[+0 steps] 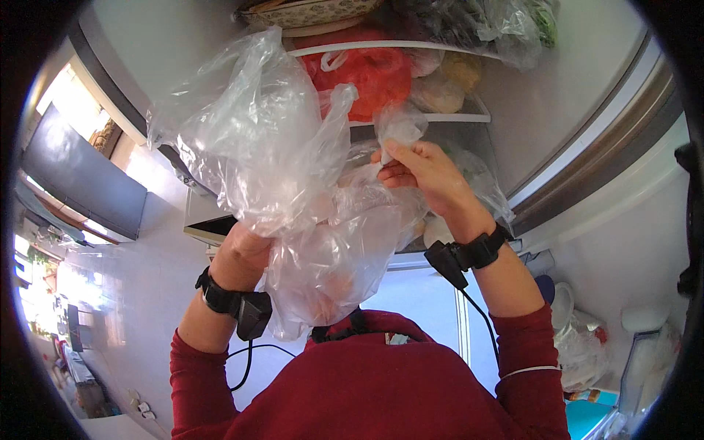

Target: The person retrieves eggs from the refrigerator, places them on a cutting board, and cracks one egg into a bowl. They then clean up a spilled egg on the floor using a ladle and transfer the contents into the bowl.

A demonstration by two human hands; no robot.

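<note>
A large bundle of crumpled clear plastic bags (286,165) fills the space in front of my chest, before the shelves of a refrigerator. My left hand (247,250) grips the bundle from its lower left; its fingers are hidden behind the plastic. Between thumb and fingers, my right hand (421,170) pinches the gathered neck of a clear plastic bag, whose crumpled top (400,126) sticks up above the grip. Something pale orange shows faintly through the lower bag (335,280); what it is, I cannot tell.
Behind the bundle, a red plastic bag (368,77) and bagged yellowish food (448,91) sit on a refrigerator shelf (456,117). Above are a patterned dish (313,14) and bagged greens (517,27). The refrigerator's side wall (566,104) stands at right. Cables hang from both wrist straps.
</note>
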